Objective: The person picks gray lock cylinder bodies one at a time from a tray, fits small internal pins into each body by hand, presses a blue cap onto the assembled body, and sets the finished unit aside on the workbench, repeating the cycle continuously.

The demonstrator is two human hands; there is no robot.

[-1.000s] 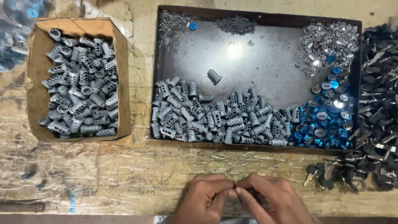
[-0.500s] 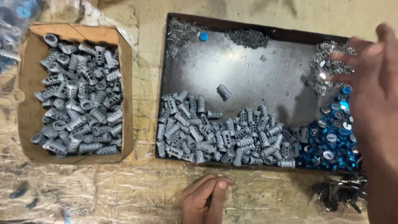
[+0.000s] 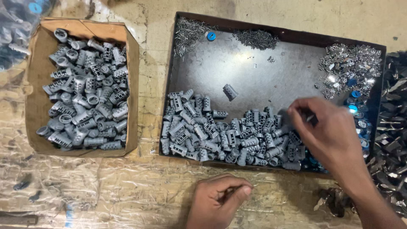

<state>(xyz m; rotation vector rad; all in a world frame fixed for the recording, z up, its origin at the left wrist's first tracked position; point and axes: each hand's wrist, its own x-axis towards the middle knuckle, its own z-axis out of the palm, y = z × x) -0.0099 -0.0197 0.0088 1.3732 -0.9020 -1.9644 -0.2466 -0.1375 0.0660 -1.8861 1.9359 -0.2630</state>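
Worn and plastic-covered, the pale wooden surface fills the view beneath my head camera. On it sits a shallow dark metal tray, and along its near edge lies a heap of small grey ribbed plastic cylinders. My right hand is over the right end of that heap, fingers curled and pinched together above the pieces; whether it already has one between its fingertips I cannot tell, as the hand hides its own grip. My left hand rests on the surface just in front of the tray, loosely closed with the thumb pressed against the forefinger; it seems to pinch something small, but I cannot make out what.

To pick well here, I judge it best to come down on one cylinder at the top of the heap, gripping it across its ribbed sides so neighbours are not dragged along, and to keep the left hand steady near the tray edge.

One stray grey cylinder lies alone on the bare tray floor. Further out, the tray holds thin metal pins, a dark patch of fine metal bits, shiny silver stamped pieces and blue round caps. Left of the tray, well apart, an open brown cardboard box holds more of the same grey cylinders. Dark metal parts are piled beyond the tray's right wall.
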